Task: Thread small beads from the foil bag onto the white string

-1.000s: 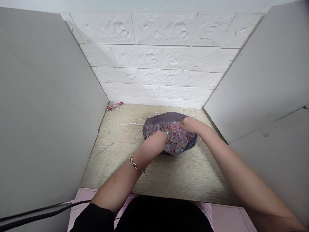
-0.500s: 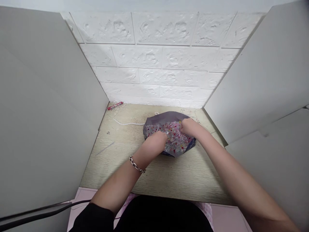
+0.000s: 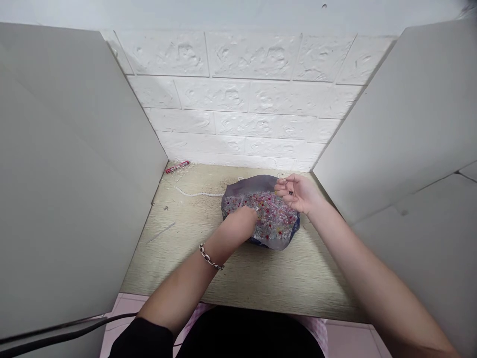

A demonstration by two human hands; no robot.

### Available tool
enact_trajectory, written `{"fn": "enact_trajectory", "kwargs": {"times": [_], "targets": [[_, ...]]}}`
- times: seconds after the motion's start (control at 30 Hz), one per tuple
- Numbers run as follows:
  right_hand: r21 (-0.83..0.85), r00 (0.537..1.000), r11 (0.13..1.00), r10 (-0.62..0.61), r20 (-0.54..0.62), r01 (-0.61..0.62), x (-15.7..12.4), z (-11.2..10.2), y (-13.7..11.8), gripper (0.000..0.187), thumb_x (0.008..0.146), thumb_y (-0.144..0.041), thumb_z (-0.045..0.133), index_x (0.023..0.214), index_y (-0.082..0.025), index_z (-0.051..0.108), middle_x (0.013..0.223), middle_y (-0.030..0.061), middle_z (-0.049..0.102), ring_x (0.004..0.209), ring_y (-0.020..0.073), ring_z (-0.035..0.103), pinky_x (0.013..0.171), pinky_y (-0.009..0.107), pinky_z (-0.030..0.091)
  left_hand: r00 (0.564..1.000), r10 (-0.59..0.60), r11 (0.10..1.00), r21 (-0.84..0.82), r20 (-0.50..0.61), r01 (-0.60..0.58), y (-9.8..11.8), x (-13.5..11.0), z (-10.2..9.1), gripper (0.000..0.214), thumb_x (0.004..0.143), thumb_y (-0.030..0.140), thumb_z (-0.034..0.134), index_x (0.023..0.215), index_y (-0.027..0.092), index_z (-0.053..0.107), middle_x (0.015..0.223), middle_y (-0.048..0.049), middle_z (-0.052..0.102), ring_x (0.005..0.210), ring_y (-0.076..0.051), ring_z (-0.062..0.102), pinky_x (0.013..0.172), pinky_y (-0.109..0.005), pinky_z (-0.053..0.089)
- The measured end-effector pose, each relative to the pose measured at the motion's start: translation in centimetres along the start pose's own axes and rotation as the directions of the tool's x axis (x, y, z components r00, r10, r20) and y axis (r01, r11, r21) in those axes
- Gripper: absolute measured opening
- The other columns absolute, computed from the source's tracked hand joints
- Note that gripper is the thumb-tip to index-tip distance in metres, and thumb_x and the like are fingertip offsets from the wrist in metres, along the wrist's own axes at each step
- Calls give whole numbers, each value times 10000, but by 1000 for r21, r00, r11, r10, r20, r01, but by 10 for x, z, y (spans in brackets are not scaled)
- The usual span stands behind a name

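Note:
A grey-purple bag [image 3: 249,186], its mouth spread wide, stands on the tabletop full of small beads [image 3: 270,214] in clear, pink, red and yellow. My left hand [image 3: 241,222] reaches over its near left side with the fingers closed among the beads; whatever they hold is hidden. Over the bag's right rim, my right hand [image 3: 298,194] is turned palm up with its fingers curled. A small dark bead [image 3: 291,192] lies in it, and a tiny pale bead [image 3: 283,180] shows at the fingertips.
A white beaded string [image 3: 197,194] runs left from the bag. A red tube [image 3: 177,167] lies in the back left corner, and a thin needle-like rod [image 3: 161,232] and tiny silvery bits [image 3: 166,208] lie at left. Grey panels and a white brick-patterned wall [image 3: 231,94] enclose the table.
My right hand has lifted out of the beads and turned palm up at the bag's right rim, showing small beads. My left hand stays almost in place at the bag.

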State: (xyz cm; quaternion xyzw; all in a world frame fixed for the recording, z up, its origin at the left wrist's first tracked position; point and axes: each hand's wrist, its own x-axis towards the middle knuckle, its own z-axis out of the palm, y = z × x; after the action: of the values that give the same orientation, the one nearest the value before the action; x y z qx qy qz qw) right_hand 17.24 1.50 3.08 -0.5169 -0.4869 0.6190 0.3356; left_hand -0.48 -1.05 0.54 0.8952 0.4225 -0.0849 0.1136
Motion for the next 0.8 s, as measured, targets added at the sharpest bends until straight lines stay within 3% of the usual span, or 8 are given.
{"fn": "enact_trajectory", "kwargs": {"times": [0.1,0.2,0.23,0.3,0.37,0.43,0.53,0.8], "targets": [[-122,996,989,82,19,-80,5,1,-3,268,765,-389,167,632,-188,283,563,-25,255,432,83,136,348,196,118,1000,1,1000,-7,7,-1,-1,0,0,275,727,18,338,798,102,589,807,-113,602,756,-201,576,711,-317,446],[-456,986,874,149,-75,-167,10,2,-4,352,736,-502,294,639,-179,392,515,-36,271,398,62,167,350,198,145,1000,6,1000,-15,-2,-6,-1,0,1,269,734,29,335,801,99,585,805,-121,596,755,-210,577,703,-330,448],[-597,983,781,136,-124,-183,11,2,-3,352,719,-503,349,632,-172,433,497,-34,289,388,58,199,354,200,169,1000,8,1000,-18,-10,-8,-1,0,2,277,742,34,321,802,100,584,807,-121,595,759,-213,576,698,-333,449],[-852,982,488,79,-171,-188,13,4,-2,326,691,-460,434,607,-153,503,481,-10,367,397,69,303,375,211,232,1000,10,1000,-20,-23,-10,-1,0,3,293,750,38,302,800,102,583,812,-118,594,768,-215,573,696,-336,450],[-966,988,206,57,-145,-153,14,6,0,244,661,-362,498,602,-132,556,524,31,472,459,102,413,413,223,286,1000,10,1000,-21,-26,-11,-1,0,3,283,746,38,311,798,101,582,809,-115,594,766,-214,572,698,-335,449],[-990,991,71,72,-113,-118,15,9,3,145,623,-246,526,623,-117,592,589,65,543,532,134,482,450,231,319,1000,7,1000,-20,-20,-7,0,0,2,265,739,34,329,797,96,580,806,-115,594,756,-208,573,702,-329,448],[-996,993,38,91,-72,-76,15,12,6,135,599,-167,519,662,-115,625,652,89,591,609,159,532,496,233,347,1000,3,1000,-24,-19,-4,0,-1,2,250,729,27,348,787,96,581,811,-113,594,761,-199,572,717,-318,445],[-998,994,-11,85,-62,-62,17,17,15,189,616,-166,502,743,-129,636,763,101,615,638,154,553,497,222,354,999,0,1000,-28,-39,-2,0,-2,4,262,711,23,342,751,107,587,781,-102,601,733,-204,579,673,-317,463]]}}
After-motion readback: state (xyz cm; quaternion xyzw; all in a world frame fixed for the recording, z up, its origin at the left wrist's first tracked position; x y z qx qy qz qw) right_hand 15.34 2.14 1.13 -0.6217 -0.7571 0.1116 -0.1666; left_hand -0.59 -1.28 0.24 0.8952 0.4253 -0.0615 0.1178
